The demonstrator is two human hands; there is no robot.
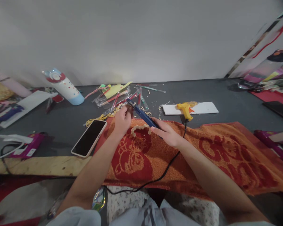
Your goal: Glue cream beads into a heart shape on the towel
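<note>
My right hand [166, 133] is closed around the lower end of a long, slim dark-blue tool [143, 116], whose exact kind I cannot make out. The tool slants up and left, its far end beside my left hand [123, 118]. The fingers of that hand are pinched together by the tool's tip, and whatever is between them is hidden. Below the tool, a curved strip of small cream pieces [139, 128] lies on an orange and red towel [176, 163]. More tiny cream bits are scattered on the dark table behind.
A phone [89, 138] and yellow cord [94, 121] lie left. A yellow glue gun [186, 110] rests on a white strip [206, 108], its black cable [166, 171] crossing the towel. Pens and plastic wrappers [115, 95] lie behind; a spotted bottle [67, 89] stands back left.
</note>
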